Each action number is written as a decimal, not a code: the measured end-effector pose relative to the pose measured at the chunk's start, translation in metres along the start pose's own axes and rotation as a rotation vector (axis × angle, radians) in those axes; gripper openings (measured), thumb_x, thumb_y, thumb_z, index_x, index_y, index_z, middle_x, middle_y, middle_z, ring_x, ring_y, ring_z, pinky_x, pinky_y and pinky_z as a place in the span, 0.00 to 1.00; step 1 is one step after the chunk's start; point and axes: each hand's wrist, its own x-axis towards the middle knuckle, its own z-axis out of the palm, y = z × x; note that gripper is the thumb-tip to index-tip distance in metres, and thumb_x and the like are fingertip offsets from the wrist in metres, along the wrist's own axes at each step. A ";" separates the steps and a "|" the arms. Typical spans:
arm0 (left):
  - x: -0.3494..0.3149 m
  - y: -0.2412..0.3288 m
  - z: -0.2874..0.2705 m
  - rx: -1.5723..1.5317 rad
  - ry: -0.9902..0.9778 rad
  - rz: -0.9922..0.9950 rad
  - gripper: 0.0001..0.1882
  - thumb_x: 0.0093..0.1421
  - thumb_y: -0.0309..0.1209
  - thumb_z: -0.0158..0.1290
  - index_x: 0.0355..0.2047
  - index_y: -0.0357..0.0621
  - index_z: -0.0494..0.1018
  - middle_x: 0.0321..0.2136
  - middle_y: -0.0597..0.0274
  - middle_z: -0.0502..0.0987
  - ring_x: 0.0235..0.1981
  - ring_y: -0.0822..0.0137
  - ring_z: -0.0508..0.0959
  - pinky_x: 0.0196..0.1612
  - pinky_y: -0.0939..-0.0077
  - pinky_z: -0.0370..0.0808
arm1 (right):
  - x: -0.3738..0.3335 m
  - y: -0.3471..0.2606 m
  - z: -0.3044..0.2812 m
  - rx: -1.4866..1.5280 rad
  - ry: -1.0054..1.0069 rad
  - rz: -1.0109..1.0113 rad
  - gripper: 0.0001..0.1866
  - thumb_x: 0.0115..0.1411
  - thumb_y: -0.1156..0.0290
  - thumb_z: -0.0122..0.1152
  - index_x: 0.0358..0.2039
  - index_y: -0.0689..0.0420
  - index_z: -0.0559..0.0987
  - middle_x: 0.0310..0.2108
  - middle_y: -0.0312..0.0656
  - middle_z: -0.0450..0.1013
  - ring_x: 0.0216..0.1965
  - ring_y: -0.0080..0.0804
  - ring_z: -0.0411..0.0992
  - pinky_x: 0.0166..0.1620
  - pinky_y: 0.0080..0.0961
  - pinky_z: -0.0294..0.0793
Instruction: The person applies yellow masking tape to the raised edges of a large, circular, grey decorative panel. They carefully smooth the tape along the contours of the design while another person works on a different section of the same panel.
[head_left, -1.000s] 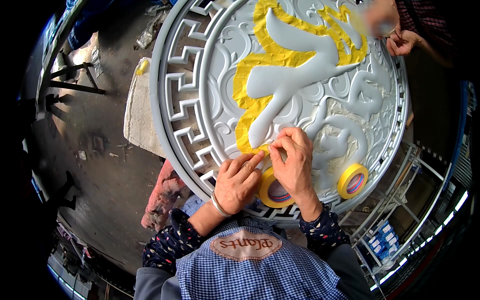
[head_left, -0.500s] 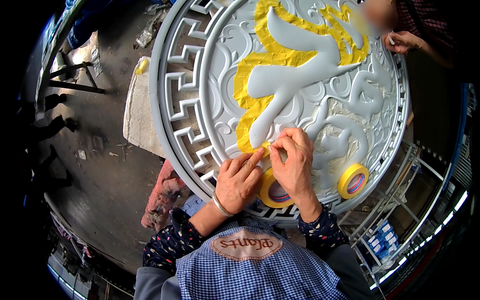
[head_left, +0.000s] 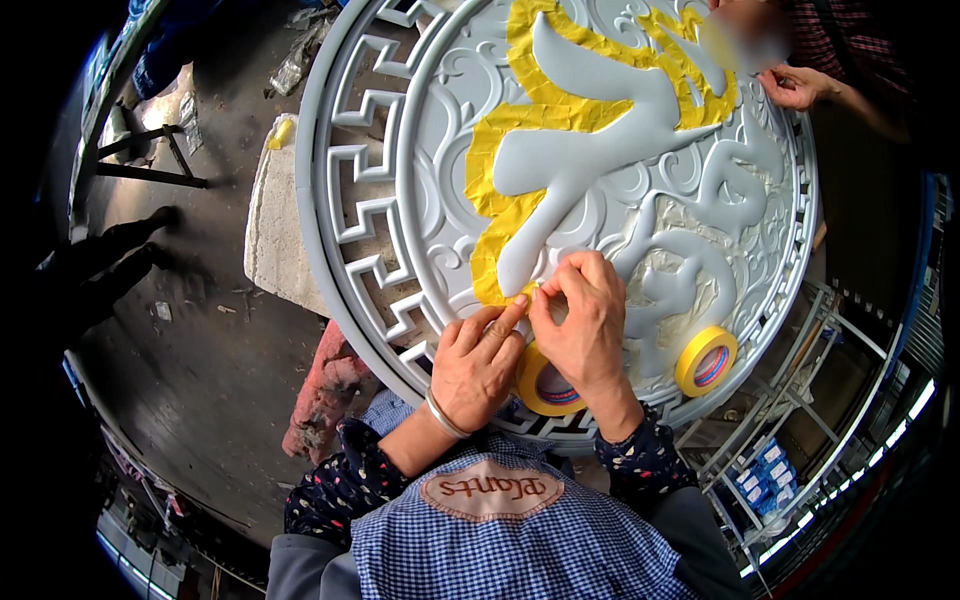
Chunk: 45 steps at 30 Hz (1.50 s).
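Observation:
A large round pale-grey relief panel [head_left: 450, 235] lies before me, with a raised character-like shape [head_left: 580, 150] on it. Creased yellow masking tape [head_left: 483, 165] borders much of that shape. At the lower tip of the shape my left hand [head_left: 477, 365] rests on the panel, its index fingertip pressing the tape's end. My right hand [head_left: 585, 325] is closed in a pinch on a small piece of yellow tape, close beside that fingertip. Partly hidden under my right hand is a roll of yellow tape [head_left: 535, 390]. A second tape roll [head_left: 688, 375] sits to the right.
Across the panel at upper right is another person's hand [head_left: 798, 88] by the rim. A white rough slab [head_left: 275, 225] and a pinkish roll [head_left: 325, 395] lie left of the panel. Metal racking [head_left: 800, 390] stands at right, with blue packages [head_left: 768, 477].
My hands stay nearly in place, with the right fingers shifting slightly closer to the left fingertip. The other person's hand has moved a little left. Dark legs at far left have shifted.

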 end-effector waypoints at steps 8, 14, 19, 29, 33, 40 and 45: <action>0.001 0.001 -0.001 -0.003 0.003 -0.006 0.10 0.54 0.30 0.59 0.37 0.45 0.75 0.64 0.61 0.76 0.57 0.61 0.76 0.53 0.66 0.74 | 0.000 0.000 0.002 -0.024 0.012 -0.023 0.10 0.51 0.74 0.71 0.27 0.57 0.74 0.40 0.44 0.71 0.44 0.46 0.73 0.48 0.45 0.72; 0.001 0.001 0.000 -0.026 0.014 -0.018 0.12 0.51 0.29 0.63 0.36 0.44 0.75 0.62 0.62 0.78 0.56 0.59 0.77 0.53 0.63 0.75 | 0.002 -0.005 0.002 -0.060 0.001 -0.035 0.09 0.52 0.75 0.69 0.28 0.58 0.74 0.41 0.45 0.70 0.43 0.48 0.72 0.47 0.44 0.73; 0.004 0.002 -0.003 -0.042 0.024 -0.022 0.14 0.50 0.28 0.66 0.36 0.44 0.76 0.60 0.62 0.79 0.54 0.58 0.78 0.52 0.62 0.75 | 0.002 -0.006 0.001 -0.051 -0.011 -0.034 0.09 0.53 0.76 0.68 0.29 0.59 0.74 0.41 0.45 0.69 0.42 0.48 0.72 0.46 0.43 0.75; 0.003 0.002 -0.002 -0.031 0.027 -0.016 0.13 0.50 0.28 0.64 0.36 0.44 0.75 0.62 0.61 0.78 0.55 0.58 0.78 0.52 0.63 0.75 | 0.002 -0.002 -0.002 -0.036 -0.001 0.008 0.11 0.55 0.74 0.71 0.30 0.60 0.74 0.40 0.46 0.69 0.42 0.49 0.73 0.45 0.44 0.75; 0.003 0.002 -0.001 -0.030 0.037 -0.013 0.13 0.48 0.26 0.65 0.34 0.44 0.74 0.61 0.61 0.78 0.54 0.57 0.79 0.51 0.62 0.76 | 0.002 0.000 -0.006 -0.002 -0.016 0.043 0.14 0.55 0.73 0.74 0.31 0.59 0.73 0.38 0.45 0.68 0.41 0.49 0.73 0.43 0.43 0.75; 0.003 0.003 -0.001 -0.019 0.036 -0.009 0.13 0.49 0.27 0.65 0.34 0.45 0.74 0.61 0.62 0.78 0.53 0.58 0.78 0.50 0.62 0.76 | 0.002 0.004 0.000 -0.008 0.006 0.047 0.17 0.56 0.69 0.76 0.32 0.58 0.72 0.38 0.44 0.68 0.39 0.48 0.73 0.41 0.43 0.75; 0.003 0.004 -0.003 -0.008 0.029 -0.015 0.12 0.50 0.27 0.64 0.34 0.45 0.74 0.62 0.64 0.78 0.54 0.59 0.78 0.51 0.62 0.76 | 0.000 0.004 0.004 0.007 0.071 0.010 0.16 0.56 0.71 0.75 0.34 0.58 0.73 0.39 0.44 0.69 0.39 0.47 0.74 0.42 0.43 0.75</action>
